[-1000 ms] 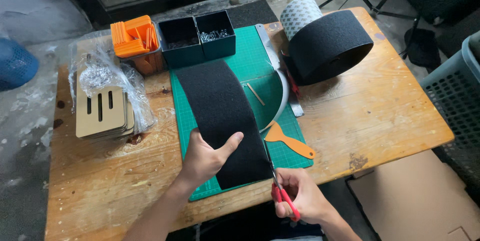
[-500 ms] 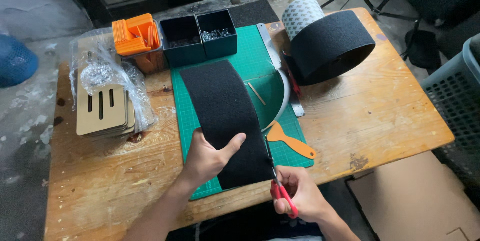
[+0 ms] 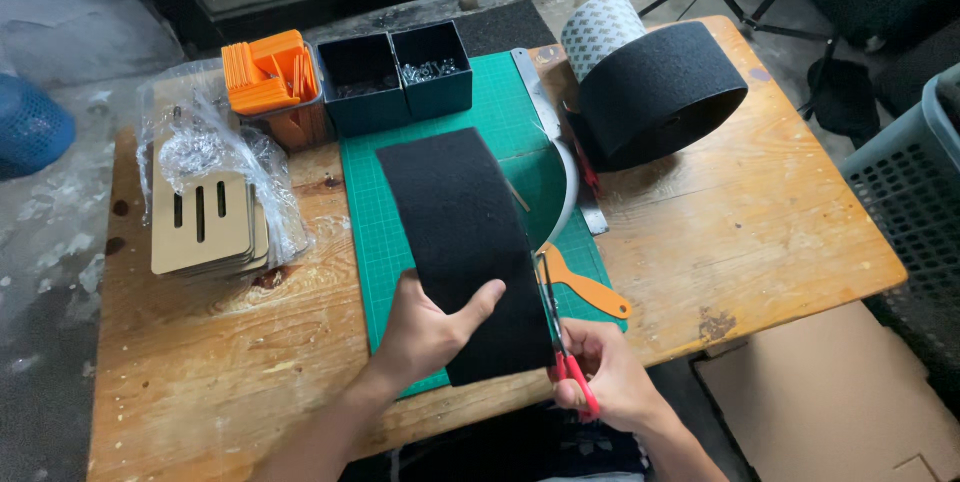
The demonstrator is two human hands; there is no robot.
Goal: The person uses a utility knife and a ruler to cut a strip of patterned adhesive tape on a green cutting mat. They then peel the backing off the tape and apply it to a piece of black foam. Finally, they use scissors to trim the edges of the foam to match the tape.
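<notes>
two hands are at work on one strip of black felt-like sheet (image 3: 462,242), which lies lengthwise on the green cutting mat (image 3: 385,242) with its near end lifted off the table edge. left hand (image 3: 425,327) pinches that near end, thumb on top and fingers curled beneath, gripping it firmly. right hand (image 3: 605,382) has its fingers closed through the red handles of the scissors (image 3: 558,327), whose blades run along the strip's right edge; i can't tell how far the blades are parted. judging from where the blade tips sit, the cut seems to have only reached the near part of the strip, with most of its length toward the far end still uncut.

around it: a big black roll (image 3: 660,92) of the same stuff lies on the table's far right, with a pale patterned roll (image 3: 598,34) just behind it. two dark teal square bins (image 3: 400,77) sit at the mat's far edge, one holding small shiny bits. beside them an orange plastic stack (image 3: 265,72). left of the mat, a clear crumpled bag (image 3: 200,147) lies over a stack of tan slotted boards (image 3: 200,227). an orange-handled tool (image 3: 585,287) rests on the mat near the scissors. flat brown cardboard (image 3: 830,402) lies on the floor at right
</notes>
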